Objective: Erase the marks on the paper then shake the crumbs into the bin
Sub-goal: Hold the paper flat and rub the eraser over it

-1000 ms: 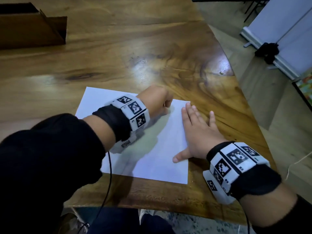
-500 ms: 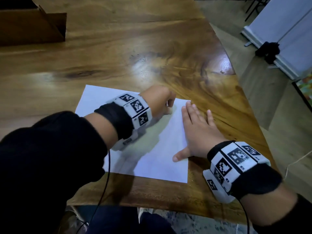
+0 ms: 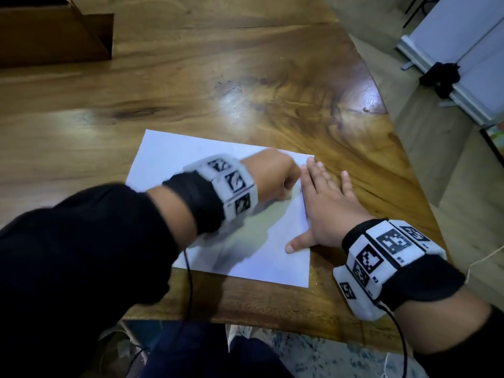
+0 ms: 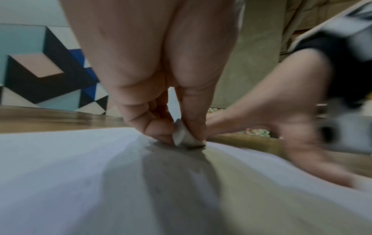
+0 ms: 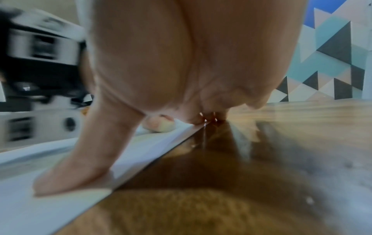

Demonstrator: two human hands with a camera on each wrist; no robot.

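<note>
A white sheet of paper (image 3: 174, 159) lies flat on the wooden table (image 3: 245, 77) near its front edge. My left hand (image 3: 275, 175) is curled over the sheet's far right part and pinches a small white eraser (image 4: 184, 136), whose bottom touches the paper (image 4: 60, 167). My right hand (image 3: 324, 203) lies flat with straight fingers across the paper's right edge, thumb (image 5: 80, 167) on the paper (image 5: 24, 206) and fingers partly on the wood. No marks on the sheet are legible.
A brown cardboard box (image 3: 54, 34) stands on the table at the far left. The table's curved right edge drops to the floor, where a white panel with a black clamp (image 3: 441, 77) stands. My legs show below the front edge.
My left hand with the eraser has slid to the right, closer to the right hand's fingers, and is motion-blurred. The right hand stays flat on the paper's edge.
</note>
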